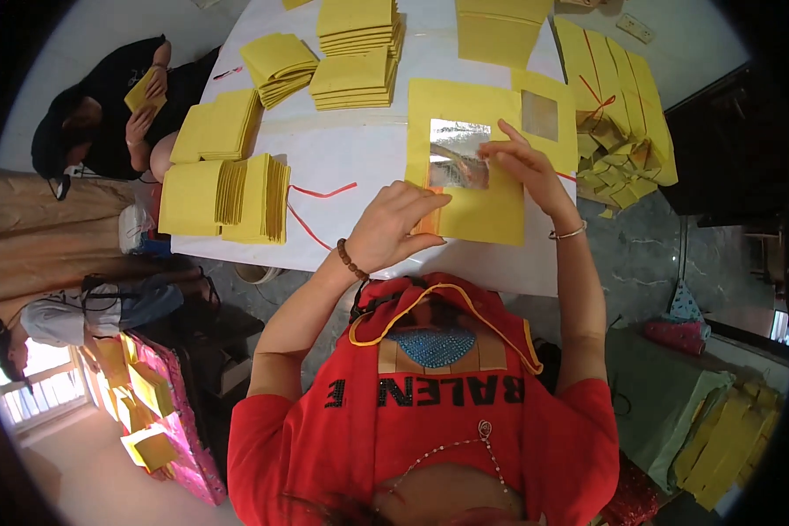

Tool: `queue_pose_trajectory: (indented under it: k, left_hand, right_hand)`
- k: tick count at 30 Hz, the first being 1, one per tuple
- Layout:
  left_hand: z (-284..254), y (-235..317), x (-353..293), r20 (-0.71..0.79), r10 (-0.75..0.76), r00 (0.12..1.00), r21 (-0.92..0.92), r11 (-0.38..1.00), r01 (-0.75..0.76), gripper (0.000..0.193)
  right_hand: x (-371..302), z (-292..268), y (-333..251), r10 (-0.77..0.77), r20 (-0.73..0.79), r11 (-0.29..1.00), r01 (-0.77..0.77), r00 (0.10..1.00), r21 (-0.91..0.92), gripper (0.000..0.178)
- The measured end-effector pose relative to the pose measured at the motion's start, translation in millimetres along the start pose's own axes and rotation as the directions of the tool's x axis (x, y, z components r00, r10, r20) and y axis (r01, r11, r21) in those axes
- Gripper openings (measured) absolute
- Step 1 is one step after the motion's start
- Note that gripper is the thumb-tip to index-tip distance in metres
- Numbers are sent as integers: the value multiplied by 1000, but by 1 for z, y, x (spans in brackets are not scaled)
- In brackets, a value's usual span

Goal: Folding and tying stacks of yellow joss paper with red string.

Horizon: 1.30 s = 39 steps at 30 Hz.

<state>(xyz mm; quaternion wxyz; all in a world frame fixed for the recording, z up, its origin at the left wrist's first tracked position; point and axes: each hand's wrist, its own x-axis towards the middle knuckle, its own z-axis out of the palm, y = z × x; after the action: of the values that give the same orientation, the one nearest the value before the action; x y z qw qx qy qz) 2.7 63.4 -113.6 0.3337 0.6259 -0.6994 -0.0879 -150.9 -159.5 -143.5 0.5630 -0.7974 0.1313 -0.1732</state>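
Observation:
A yellow paper sheet (478, 210) with a silver foil square (458, 153) in its middle lies on the white table (359, 149) in front of me. My left hand (394, 226) rests on the sheet's lower left edge, fingers curled and pressing it. My right hand (522, 165) lies on the right side of the foil square, fingers spread flat on it. A second yellow sheet (543, 114) with a foil patch lies under it at the upper right.
Stacks of yellow paper (355, 53) fill the far table, more piles (228, 197) lie at the left, bundles tied with red string (618, 105) at the right. Loose red strings (320, 193) lie near the left piles. A seated person (123, 105) holds yellow paper at the upper left.

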Motion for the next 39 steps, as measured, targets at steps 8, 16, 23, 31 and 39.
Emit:
queue_pose_trajectory:
  k: [8,16,23,31,39]
  left_hand:
    - [-13,-5,12,110,-79,991,-15,997,81,29]
    - [-18,-30,27,300,-364,882,-303,841,449,26]
    - [-15,-47,31,397,-372,839,-620,565,544,25]
    - [-19,-52,31,434,-323,841,-610,582,538,24]
    - [-21,-46,33,418,-332,845,-602,596,532,21]
  right_hand:
    - [-35,1,-1,19,-62,996,-14,998,85,32]
    - [-40,13,23,-102,-74,995,102,992,9,54]
    - [-44,20,23,-97,-156,975,125,983,185,42]
    - [-42,20,11,34,-107,993,-21,994,120,61]
    - [-44,21,30,46,-115,964,-14,992,267,61]
